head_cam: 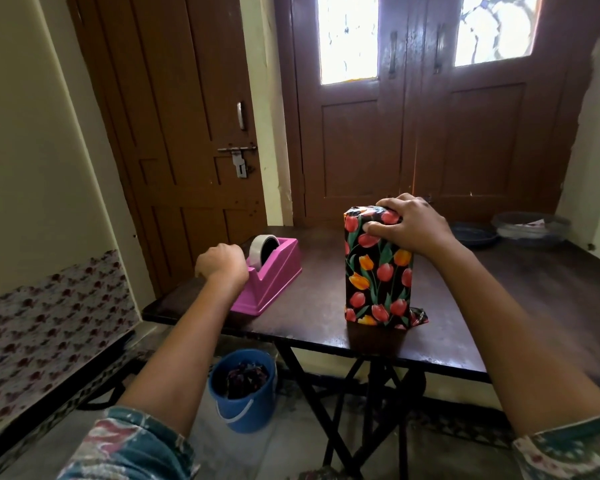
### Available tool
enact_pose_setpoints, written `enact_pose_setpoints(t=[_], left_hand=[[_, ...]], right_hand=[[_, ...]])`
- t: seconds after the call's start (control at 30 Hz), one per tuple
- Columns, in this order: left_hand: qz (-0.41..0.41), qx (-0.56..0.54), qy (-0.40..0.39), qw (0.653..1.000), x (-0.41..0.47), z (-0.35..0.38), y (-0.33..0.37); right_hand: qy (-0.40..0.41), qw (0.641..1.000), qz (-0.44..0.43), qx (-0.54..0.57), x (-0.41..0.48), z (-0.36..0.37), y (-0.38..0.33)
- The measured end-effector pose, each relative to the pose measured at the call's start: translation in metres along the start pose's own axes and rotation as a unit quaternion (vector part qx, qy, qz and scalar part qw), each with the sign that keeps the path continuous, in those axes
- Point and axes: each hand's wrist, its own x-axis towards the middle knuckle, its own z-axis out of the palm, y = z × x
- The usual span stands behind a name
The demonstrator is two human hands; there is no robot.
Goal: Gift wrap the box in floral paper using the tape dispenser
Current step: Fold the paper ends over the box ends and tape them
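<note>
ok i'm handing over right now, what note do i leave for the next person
Left hand: curled at the low end of the tape dispenser; fingers hidden, so tape in it is unclear.
Right hand: grips the top of the box, pressing the folded paper down.
Box stands upright on the table, sides already wrapped.
Left: tape the top fold; a paper flap sticks out at the bottom, probably loose too.
</note>
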Motion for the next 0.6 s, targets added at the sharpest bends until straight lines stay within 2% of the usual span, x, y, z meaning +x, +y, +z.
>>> enact_pose_setpoints(t=[0.07, 0.13, 0.2, 0.27, 0.3, 0.33, 0.37, 0.4, 0.5, 0.57, 0.6], left_hand=[[-0.005, 0.060, 0.009, 0.998, -0.004, 0.012, -0.005], [-0.022, 0.060, 0.019, 0.998, -0.006, 0.032, -0.024], [-0.043, -0.038, 0.036, 0.998, -0.007, 0.049, -0.047], [-0.048, -0.235, 0.049, 0.970, -0.001, 0.054, -0.061], [-0.033, -0.370, 0.032, 0.928, 0.001, 0.050, -0.061], [-0.011, -0.503, 0.001, 0.864, 0.001, 0.040, -0.057], [0.007, -0.603, -0.025, 0.797, -0.002, 0.028, -0.050], [0.022, -0.661, -0.049, 0.748, -0.005, 0.012, -0.040], [0.082, -0.728, -0.109, 0.672, -0.012, -0.036, 0.003], [0.135, -0.748, -0.142, 0.634, -0.010, -0.065, 0.034], [0.165, -0.745, -0.155, 0.627, -0.009, -0.076, 0.048]], right_hand=[[0.001, 1.000, -0.001, 0.001, 0.001, 0.001, 0.001], [0.005, 1.000, -0.003, 0.004, 0.001, 0.002, 0.000], [0.009, 1.000, -0.006, 0.007, 0.001, 0.003, 0.000], [0.009, 1.000, -0.003, 0.012, 0.002, 0.003, 0.001], [0.006, 1.000, -0.002, 0.011, 0.003, 0.002, 0.001], [0.000, 1.000, -0.001, 0.006, 0.003, 0.000, 0.001], [-0.008, 1.000, 0.000, -0.005, 0.003, -0.001, 0.001], [-0.017, 1.000, 0.002, -0.021, 0.004, -0.004, 0.001], [-0.063, 0.998, 0.021, -0.017, 0.010, -0.014, 0.001], [-0.107, 0.990, 0.047, 0.076, 0.016, -0.023, 0.004], [-0.130, 0.982, 0.056, 0.126, 0.018, -0.026, 0.005]])
